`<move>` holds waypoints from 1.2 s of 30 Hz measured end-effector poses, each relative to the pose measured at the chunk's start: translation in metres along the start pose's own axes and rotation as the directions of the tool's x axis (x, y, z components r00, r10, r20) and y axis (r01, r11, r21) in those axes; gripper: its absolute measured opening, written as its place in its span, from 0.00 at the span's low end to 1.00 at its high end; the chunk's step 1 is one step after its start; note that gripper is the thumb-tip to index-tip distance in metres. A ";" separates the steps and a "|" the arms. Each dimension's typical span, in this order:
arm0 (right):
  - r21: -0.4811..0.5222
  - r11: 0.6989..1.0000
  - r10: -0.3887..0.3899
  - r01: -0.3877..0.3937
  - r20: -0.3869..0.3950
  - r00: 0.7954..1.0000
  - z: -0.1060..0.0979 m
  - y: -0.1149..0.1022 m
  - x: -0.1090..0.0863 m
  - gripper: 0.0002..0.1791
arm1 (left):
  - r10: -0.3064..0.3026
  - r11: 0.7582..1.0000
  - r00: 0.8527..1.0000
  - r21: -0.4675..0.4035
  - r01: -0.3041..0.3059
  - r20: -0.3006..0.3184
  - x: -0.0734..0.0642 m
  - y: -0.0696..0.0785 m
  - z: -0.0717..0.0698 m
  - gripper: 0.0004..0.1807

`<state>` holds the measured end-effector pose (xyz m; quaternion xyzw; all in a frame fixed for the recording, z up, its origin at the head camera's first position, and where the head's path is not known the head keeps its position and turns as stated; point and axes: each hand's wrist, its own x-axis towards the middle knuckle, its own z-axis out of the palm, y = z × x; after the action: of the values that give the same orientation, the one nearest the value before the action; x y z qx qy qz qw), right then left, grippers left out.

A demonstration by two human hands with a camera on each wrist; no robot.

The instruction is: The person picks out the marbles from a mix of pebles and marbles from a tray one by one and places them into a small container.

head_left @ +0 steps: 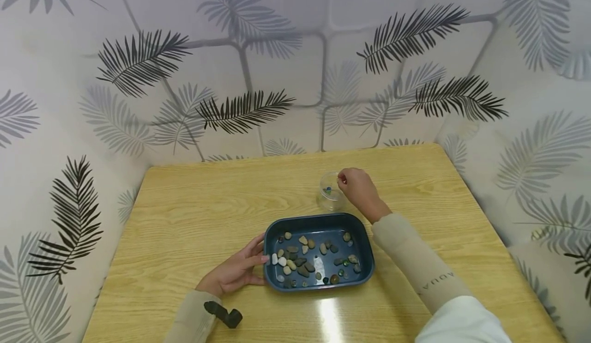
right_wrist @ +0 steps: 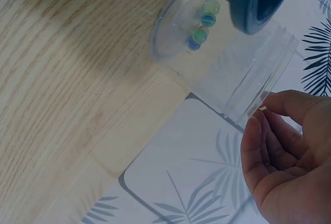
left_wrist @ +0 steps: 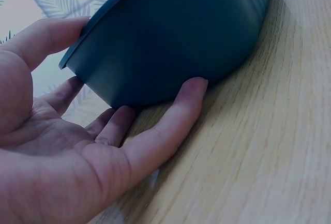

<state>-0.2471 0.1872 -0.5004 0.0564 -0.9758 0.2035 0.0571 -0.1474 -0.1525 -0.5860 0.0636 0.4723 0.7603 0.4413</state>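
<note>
A dark blue rectangular tub [head_left: 318, 286] holds pebbles [head_left: 300, 262] and glass marbles [head_left: 340, 272]. My left hand [head_left: 240, 268] grips the tub's left end, one digit over the rim and other fingers against the outer wall, seen closely in the left wrist view [left_wrist: 98, 157]. Behind the tub stands a clear plastic jar [head_left: 331, 202], with several green and blue marbles [right_wrist: 200, 35] at its bottom. At the jar's mouth my right hand [head_left: 360, 189] pinches a small shiny thing [right_wrist: 262, 108], apparently a marble, mostly hidden by the fingertips.
All this stands on a light wood-grain table [head_left: 198, 204]. Its far edge meets a wall [head_left: 286, 76] with a leaf pattern. A black strap mount [head_left: 223, 315] sits on my left wrist. The jar is close to the tub's back rim.
</note>
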 end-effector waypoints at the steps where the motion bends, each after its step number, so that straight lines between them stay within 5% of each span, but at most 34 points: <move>1: 0.000 1.000 -0.002 0.002 -0.003 1.000 0.000 0.000 0.000 0.10 | 0.001 1.000 1.000 -0.001 -0.001 0.001 0.000 0.000 0.000 0.34; 36: -0.019 1.000 0.008 -0.009 -0.046 0.999 0.017 0.003 0.006 0.11 | 0.012 1.000 1.000 -0.011 -0.012 0.012 0.000 -0.001 -0.001 0.34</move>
<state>-0.2548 0.1826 -0.5164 0.0470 -0.9764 0.1956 0.0789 -0.1473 -0.1529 -0.5875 0.0683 0.4650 0.7652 0.4399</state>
